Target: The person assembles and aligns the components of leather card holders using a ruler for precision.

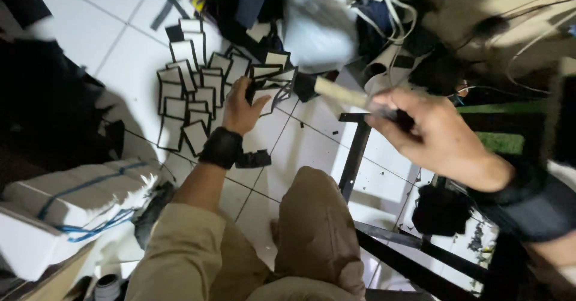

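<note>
While my left-hand fingers (255, 91) pinch a small fan of black-edged white cards (271, 80) at centre frame, my right hand (432, 134) clenches the pale wooden handle of a brush (336, 92), its dark bristles just beside that fan. Many flat rectangular cards (191, 97) already lie spread in overlapping rows on the glossy white floor tiles (126, 67) toward the upper left; judging by this, only the few in my grip remain. Strapped white bundles (66, 199) sit lower left.
</note>
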